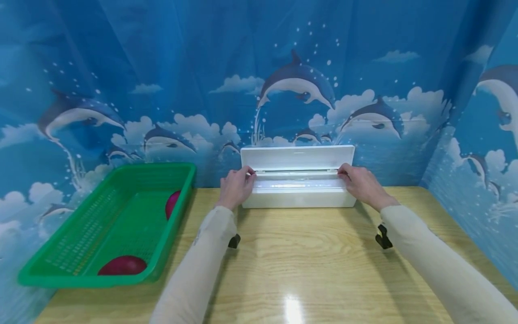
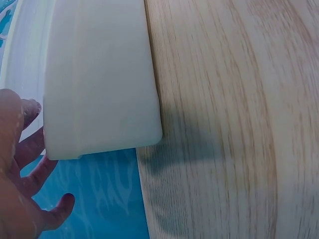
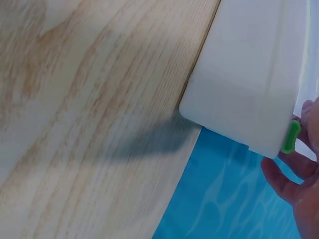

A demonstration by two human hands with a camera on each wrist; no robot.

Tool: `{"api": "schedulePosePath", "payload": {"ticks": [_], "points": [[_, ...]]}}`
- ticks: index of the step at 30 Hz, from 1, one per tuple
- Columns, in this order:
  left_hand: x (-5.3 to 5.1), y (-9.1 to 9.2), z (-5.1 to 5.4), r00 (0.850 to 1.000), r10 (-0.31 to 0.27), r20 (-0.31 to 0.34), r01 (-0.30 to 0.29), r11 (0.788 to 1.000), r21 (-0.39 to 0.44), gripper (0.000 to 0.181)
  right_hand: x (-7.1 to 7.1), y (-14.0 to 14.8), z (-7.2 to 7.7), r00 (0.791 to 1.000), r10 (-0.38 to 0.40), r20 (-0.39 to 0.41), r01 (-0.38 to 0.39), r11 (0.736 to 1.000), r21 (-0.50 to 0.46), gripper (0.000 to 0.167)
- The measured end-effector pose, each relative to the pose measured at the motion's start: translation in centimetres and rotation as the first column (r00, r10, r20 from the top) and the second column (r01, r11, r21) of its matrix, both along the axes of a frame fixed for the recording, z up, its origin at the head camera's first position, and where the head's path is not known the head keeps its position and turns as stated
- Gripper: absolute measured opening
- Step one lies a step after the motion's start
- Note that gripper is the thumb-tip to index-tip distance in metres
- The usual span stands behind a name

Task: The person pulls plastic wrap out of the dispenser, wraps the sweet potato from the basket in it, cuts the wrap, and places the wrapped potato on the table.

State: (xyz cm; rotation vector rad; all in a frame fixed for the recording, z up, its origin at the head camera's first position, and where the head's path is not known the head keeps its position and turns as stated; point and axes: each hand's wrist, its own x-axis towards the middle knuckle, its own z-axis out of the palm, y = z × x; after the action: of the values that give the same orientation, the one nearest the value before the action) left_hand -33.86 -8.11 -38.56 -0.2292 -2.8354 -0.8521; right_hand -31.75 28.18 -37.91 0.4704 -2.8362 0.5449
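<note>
A long white plastic wrap dispenser (image 1: pixel 299 199) lies on the table against the back wall. Its lid (image 1: pixel 297 158) is raised, and a glossy clear roll of plastic wrap (image 1: pixel 297 184) shows inside. At the left end, my left hand (image 1: pixel 236 185) has thumb and fingertips together, seemingly pinching the clear wrap's edge. My right hand (image 1: pixel 361 183) does the same at the right end. In the right wrist view, a green slider (image 3: pixel 291 137) sits by the fingers on the dispenser's upper edge. The exact contact at the fingertips is partly hidden.
A green basket (image 1: pixel 192 180) stands at the left of the wooden table (image 1: pixel 307 261), with two dark red rounded objects (image 1: pixel 123 265) in it. Behind the table hangs a blue dolphin-print curtain (image 1: pixel 210 58), which also covers the right side.
</note>
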Motion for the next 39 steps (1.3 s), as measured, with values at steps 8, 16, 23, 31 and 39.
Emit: {"api": "schedulePosePath", "payload": {"ticks": [8,16,23,31,39], "points": [[0.2,0.1,0.2,0.998,-0.018,-0.053,0.018,1.0,-0.003,0.02,0.3,0.1,0.0,0.999,-0.021,-0.048,0.019,0.999,-0.047,0.019],[0.3,0.0,0.7,0.995,-0.034,-0.097,0.034,0.999,0.003,0.021,0.4,0.0,0.2,0.994,-0.042,-0.1,0.031,0.994,-0.108,0.017],[0.4,0.3,1.2,0.996,-0.013,-0.089,0.015,1.0,0.025,0.022,0.6,-0.2,0.7,0.99,-0.048,-0.131,0.021,0.98,-0.197,0.017],[0.5,-0.1,1.6,0.993,-0.066,-0.1,0.079,0.988,0.13,0.022,0.9,-0.6,1.4,0.994,-0.068,-0.081,0.038,0.943,-0.33,0.025],[0.7,-0.2,2.1,0.987,-0.125,-0.099,0.148,0.95,0.274,0.025,1.2,-1.0,2.0,0.993,-0.107,-0.047,0.078,0.903,-0.424,0.033]]}}
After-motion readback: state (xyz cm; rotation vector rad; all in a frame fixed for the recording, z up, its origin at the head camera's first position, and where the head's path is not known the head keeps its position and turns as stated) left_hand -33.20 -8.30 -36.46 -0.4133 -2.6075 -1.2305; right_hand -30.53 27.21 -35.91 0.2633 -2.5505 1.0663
